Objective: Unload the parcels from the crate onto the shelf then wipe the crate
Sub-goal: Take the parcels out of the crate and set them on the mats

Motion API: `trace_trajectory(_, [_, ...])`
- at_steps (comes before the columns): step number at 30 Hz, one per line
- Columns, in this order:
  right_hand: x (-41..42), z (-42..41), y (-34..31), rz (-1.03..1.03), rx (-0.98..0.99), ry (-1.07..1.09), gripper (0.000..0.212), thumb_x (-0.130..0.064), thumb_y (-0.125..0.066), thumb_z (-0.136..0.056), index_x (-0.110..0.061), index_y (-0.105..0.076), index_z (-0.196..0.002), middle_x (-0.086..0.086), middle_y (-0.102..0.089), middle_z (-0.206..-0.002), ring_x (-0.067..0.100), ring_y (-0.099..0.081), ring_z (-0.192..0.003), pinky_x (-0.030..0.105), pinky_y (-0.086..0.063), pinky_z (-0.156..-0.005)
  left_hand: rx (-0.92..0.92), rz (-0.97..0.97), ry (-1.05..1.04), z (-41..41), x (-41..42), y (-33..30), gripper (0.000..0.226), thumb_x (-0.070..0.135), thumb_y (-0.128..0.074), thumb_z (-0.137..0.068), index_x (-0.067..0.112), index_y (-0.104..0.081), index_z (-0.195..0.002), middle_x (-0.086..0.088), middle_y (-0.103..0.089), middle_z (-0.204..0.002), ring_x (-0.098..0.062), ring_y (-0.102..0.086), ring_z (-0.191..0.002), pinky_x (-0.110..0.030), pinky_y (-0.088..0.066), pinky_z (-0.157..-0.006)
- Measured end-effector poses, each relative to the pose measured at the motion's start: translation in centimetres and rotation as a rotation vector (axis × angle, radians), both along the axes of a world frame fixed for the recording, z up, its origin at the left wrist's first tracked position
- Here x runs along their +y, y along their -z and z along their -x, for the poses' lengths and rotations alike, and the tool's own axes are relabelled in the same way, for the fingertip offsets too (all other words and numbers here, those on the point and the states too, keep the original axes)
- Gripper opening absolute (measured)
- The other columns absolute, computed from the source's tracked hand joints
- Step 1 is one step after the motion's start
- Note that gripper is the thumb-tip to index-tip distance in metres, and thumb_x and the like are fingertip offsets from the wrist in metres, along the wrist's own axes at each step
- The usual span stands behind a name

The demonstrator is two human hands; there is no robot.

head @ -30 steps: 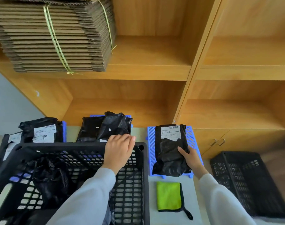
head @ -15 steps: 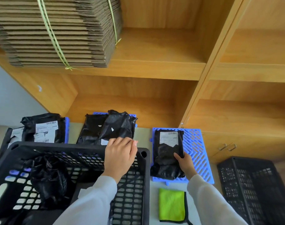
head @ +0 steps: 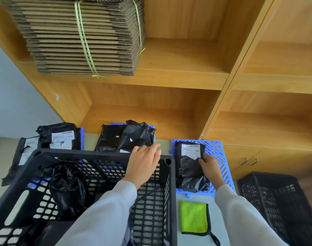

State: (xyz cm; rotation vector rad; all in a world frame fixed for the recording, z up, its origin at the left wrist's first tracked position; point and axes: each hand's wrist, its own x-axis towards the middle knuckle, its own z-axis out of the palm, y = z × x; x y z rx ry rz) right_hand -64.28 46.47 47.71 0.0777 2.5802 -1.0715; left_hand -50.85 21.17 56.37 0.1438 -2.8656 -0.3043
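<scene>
Left hand [head: 144, 162] lifted off crate [head: 102, 153]; right hand [head: 209, 166] holds parcel [head: 190, 167].

— what's up on the far left?
— a bundle of flattened cardboard boxes [head: 84, 34], tied with yellow-green straps [head: 83, 38].
— and lower down on the right?
— a second black crate [head: 279, 201] on the floor, below cabinet doors with metal handles [head: 249, 161].
— anything nearer?
— a green cloth [head: 194, 217] with black edging, lying flat.
</scene>
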Motion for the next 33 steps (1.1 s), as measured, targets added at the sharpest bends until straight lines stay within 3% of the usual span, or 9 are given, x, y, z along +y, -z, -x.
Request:
trace_trajectory(3, [-0.9,-1.2,-2.6,0.067,0.083,-0.051,0.033,-0.023,-0.055,-0.097,-0.017,-0.066,-0.128,0.005,-0.073,-0.116,0.027,-0.067,-0.105,0.037,-0.051,-0.088,-0.030,-0.222,0.148,-1.4,-1.5,-1.2,0.036,0.033,-0.038,-0.108,0.022,-0.052,-0.139,0.009,-0.064,-0.124,-0.009,-0.055,-0.117,-0.029,-0.041,-0.104])
trace_trajectory(6, [-2.3,-3.4,-6.3,0.205,0.137,-0.068,0.026,-0.022,-0.055,-0.098,-0.021,-0.068,-0.121,-0.002,-0.076,-0.096,0.022,-0.073,-0.087,0.043,-0.057,-0.084,0.095,-0.234,0.174,-4.1,-3.6,-2.5,0.037,0.025,-0.046,-0.107,0.021,-0.053,-0.142,0.004,-0.051,-0.142,-0.009,-0.041,-0.135,-0.018,-0.024,-0.114])
trace_trajectory(11, [-5.8,-9.1,-12.1,0.390,0.232,-0.038,0.021,-0.015,-0.049,-0.104,-0.019,-0.070,-0.107,0.002,-0.077,-0.080,0.020,-0.071,-0.065,0.033,-0.057,-0.065,0.196,-0.147,0.261,-9.3,-8.4,-3.0,0.031,0.010,-0.054,-0.100,0.015,-0.063,-0.129,0.004,-0.061,-0.129,-0.011,-0.050,-0.127,-0.024,-0.038,-0.110])
trace_trajectory(16, [-10.1,-14.7,-14.7,0.434,0.283,-0.029,0.022,-0.013,-0.048,-0.105,-0.019,-0.069,-0.106,0.003,-0.076,-0.075,0.017,-0.066,-0.057,0.023,-0.053,-0.052,-0.088,-0.420,0.130,-14.6,-12.9,-1.5,0.025,0.019,-0.046,-0.105,0.028,-0.063,-0.120,0.011,-0.055,-0.115,-0.001,-0.058,-0.101,-0.022,-0.047,-0.092])
trace_trajectory(18, [-11.7,-16.8,-14.7,0.460,0.244,-0.038,0.022,-0.012,-0.048,-0.105,-0.017,-0.069,-0.107,0.005,-0.076,-0.076,0.017,-0.067,-0.058,0.023,-0.052,-0.052,-0.221,-0.492,0.100,-16.2,-14.3,-0.5,0.024,0.022,-0.045,-0.106,0.032,-0.062,-0.119,0.011,-0.057,-0.115,-0.002,-0.059,-0.101,-0.024,-0.048,-0.092])
trace_trajectory(21, [-14.1,-19.6,-13.3,0.435,0.165,-0.082,0.021,-0.013,-0.049,-0.105,-0.016,-0.070,-0.109,0.006,-0.076,-0.079,0.020,-0.070,-0.064,0.027,-0.055,-0.055,-0.345,-0.531,0.102,-18.1,-16.2,1.4,0.024,0.019,-0.049,-0.104,0.026,-0.063,-0.122,0.010,-0.061,-0.123,-0.007,-0.055,-0.117,-0.027,-0.046,-0.103])
trace_trajectory(25, [-16.7,-22.3,-9.9,0.399,-0.118,-0.104,0.020,-0.015,-0.052,-0.104,-0.007,-0.069,-0.114,0.008,-0.076,-0.083,0.021,-0.070,-0.070,0.034,-0.057,-0.065,-0.586,-0.641,-0.010,-19.4,-17.3,3.4,0.033,0.023,-0.051,-0.104,0.019,-0.053,-0.137,-0.003,-0.054,-0.139,-0.018,-0.052,-0.127,-0.028,-0.043,-0.104])
trace_trajectory(30, [-18.6,-25.2,-5.9,0.217,-0.448,-0.255,0.019,-0.018,-0.054,-0.103,-0.016,-0.064,-0.119,0.002,-0.072,-0.107,0.017,-0.068,-0.091,0.025,-0.058,-0.074,-0.767,-0.744,-0.158,-20.4,-17.4,5.7,0.048,0.032,-0.051,-0.103,0.020,-0.041,-0.148,-0.009,-0.045,-0.152,-0.023,-0.049,-0.133,-0.029,-0.040,-0.100])
trace_trajectory(33, [-18.9,-26.1,-3.0,0.104,-0.589,-0.254,0.013,-0.028,-0.057,-0.101,-0.022,-0.061,-0.113,0.002,-0.065,-0.117,0.018,-0.065,-0.106,0.035,-0.058,-0.090,-0.855,-0.790,-0.163,-20.1,-16.3,6.2,0.059,0.033,-0.049,-0.103,0.020,-0.027,-0.157,-0.008,-0.038,-0.157,-0.025,-0.045,-0.137,-0.028,-0.038,-0.096])
